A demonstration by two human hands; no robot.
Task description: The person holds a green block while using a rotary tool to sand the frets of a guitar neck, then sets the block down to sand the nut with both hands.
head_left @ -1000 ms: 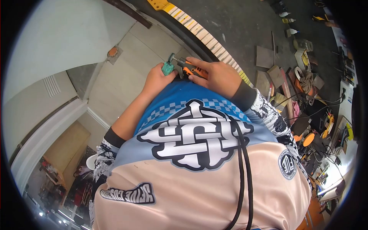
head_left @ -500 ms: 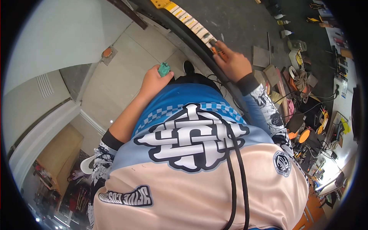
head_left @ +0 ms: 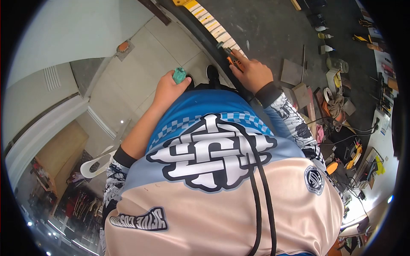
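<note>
Along the edge of the dark workbench (head_left: 260,21) lies a guitar neck (head_left: 209,23), its pale fingerboard marked with strips of yellow tape. My right hand (head_left: 255,76) is wrapped round orange-and-black-handled pliers (head_left: 232,60), whose metal head sits at the neck's near edge. The fingers hide part of the handles and the lower end of the neck. Off the bench, over the floor, my left hand (head_left: 166,88) grips a crumpled green bundle (head_left: 179,75) between thumb and fingers.
Wood blocks (head_left: 301,94), a dark flat plate (head_left: 292,70) and a glass jar (head_left: 337,65) stand to the right on the bench. Small bottles (head_left: 326,48) line its far side. Black cables (head_left: 341,123) run among the clutter. A white chair (head_left: 97,165) is at left.
My right hand has shifted left and slightly down with the pliers, whose head now shows beside the neck. My left hand, still holding the green bundle, has moved slightly left.
</note>
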